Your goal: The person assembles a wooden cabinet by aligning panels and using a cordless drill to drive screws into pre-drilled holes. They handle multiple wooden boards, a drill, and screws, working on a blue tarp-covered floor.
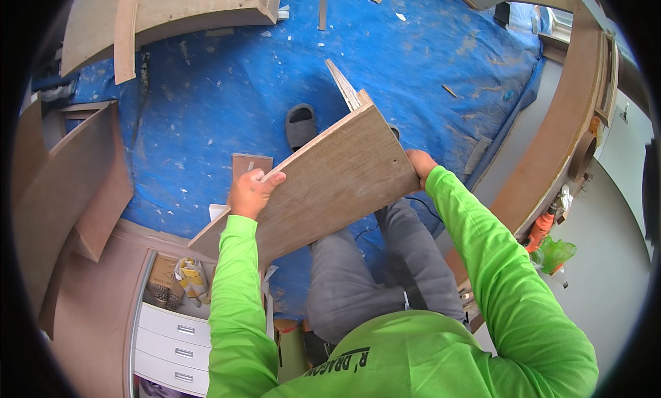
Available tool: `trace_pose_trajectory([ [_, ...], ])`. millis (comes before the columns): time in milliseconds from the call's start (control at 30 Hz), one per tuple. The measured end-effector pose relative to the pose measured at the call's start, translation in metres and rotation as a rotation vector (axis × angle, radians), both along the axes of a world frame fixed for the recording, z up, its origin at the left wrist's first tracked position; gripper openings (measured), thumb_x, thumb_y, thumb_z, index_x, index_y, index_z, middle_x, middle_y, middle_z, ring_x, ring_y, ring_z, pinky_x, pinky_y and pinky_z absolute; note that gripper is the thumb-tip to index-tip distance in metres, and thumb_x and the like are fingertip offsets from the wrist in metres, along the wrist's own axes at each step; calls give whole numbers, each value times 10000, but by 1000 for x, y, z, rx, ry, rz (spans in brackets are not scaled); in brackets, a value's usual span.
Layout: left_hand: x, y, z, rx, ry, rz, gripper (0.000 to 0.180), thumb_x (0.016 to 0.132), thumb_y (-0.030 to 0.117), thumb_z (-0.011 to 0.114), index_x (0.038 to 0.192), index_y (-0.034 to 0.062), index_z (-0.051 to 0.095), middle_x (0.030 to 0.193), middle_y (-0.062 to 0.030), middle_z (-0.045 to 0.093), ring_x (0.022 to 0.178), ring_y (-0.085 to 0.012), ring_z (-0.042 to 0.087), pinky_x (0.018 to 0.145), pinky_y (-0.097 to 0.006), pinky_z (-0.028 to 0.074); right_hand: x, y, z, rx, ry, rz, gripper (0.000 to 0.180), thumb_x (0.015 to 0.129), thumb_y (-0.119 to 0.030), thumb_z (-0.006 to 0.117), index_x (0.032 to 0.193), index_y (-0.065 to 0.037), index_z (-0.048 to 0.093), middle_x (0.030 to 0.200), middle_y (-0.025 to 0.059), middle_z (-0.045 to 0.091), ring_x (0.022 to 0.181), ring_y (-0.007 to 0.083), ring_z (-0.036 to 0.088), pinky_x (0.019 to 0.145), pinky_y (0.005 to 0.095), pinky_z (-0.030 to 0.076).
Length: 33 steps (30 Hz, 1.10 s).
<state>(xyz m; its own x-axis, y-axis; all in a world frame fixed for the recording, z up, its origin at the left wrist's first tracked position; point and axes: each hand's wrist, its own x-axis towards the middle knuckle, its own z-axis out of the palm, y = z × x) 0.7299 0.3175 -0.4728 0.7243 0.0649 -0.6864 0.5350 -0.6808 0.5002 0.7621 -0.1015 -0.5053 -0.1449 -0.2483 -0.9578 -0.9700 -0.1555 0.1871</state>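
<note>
A wooden panel [337,171] is held tilted in front of my legs, a grained brown board with a pale cut edge. My left hand [252,191] grips its upper left edge, the thumb lying along the rim and the fingers curled. At the panel's right end, my right hand [421,166] is closed on the edge; its fingertips are hidden behind the board. A narrow wood strip [343,85] juts out beyond the panel's far corner; whether it is joined to the panel I cannot tell.
A dusty blue tarp [206,116] covers the floor. Large curved boards [76,177] stand at left, with a wooden piece [206,5] at the far left. White drawers [182,350] are at lower left. On the right, a long wooden ledge [551,157] holds an orange power tool [540,229].
</note>
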Motion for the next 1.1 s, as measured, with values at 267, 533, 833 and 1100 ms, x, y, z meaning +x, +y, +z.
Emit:
trace_pose_trajectory([
  [267, -19, 2, -44, -32, -51, 54, 834, 762, 771, 678, 558, 22, 374, 522, -141, 364, 527, -268, 313, 516, -435, 344, -5, -7, -40, 69, -25, 243, 381, 905, -403, 580, 1080, -90, 707, 1015, 149, 729, 839, 330, 728, 689, 576, 582],
  [533, -21, 8, -58, -10, -2, 105, 889, 723, 848, 631, 542, 13, 387, 510, -144, 373, 510, -273, 324, 514, -448, 350, 10, -5, -53, -16, -42, 280, 503, 959, -482, 517, 1185, -68, 692, 1098, 170, 710, 968, 311, 700, 834, 496, 546],
  [833, -31, 6, -49, 85, -194, 173, 752, 827, 732, 635, 603, 23, 523, 572, -127, 500, 549, -295, 469, 553, -412, 405, 47, 80, 5, 102, -931, 515, 688, 999, -579, 478, 1344, 6, 587, 1302, 205, 611, 1221, 314, 562, 1061, 389, 397],
  [1100, -112, 72, -51, 336, -180, 198, 593, 927, 559, 615, 743, -4, 633, 739, -210, 662, 712, -427, 631, 666, -482, 484, 55, 89, 9, 28, -857, 644, 631, 982, -568, 491, 1224, -12, 667, 1145, 205, 633, 1117, 351, 586, 1008, 391, 417],
])
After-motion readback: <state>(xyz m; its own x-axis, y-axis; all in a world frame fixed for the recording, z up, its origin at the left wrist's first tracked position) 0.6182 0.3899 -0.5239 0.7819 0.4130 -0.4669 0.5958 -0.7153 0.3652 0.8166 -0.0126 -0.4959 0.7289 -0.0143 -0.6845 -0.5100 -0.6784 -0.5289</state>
